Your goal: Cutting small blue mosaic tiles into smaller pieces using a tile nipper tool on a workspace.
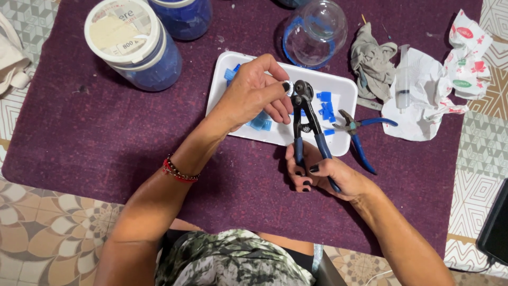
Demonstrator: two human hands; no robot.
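Right hand (317,175), nearest: clenched on the blue handles of wheeled nippers (307,119), long axis upright, head pointing away. Left hand (254,92), beyond: pinching a small pale piece (289,88) just left of the nipper head, touching. Farthest: white tray (344,87) of blue chips under both.

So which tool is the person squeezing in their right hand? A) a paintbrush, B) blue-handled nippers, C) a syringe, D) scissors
B: the right hand grips the blue handles of the nippers, whose dark jaws meet a small piece pinched by the left hand above the white tray. The syringe lies untouched on crumpled paper.
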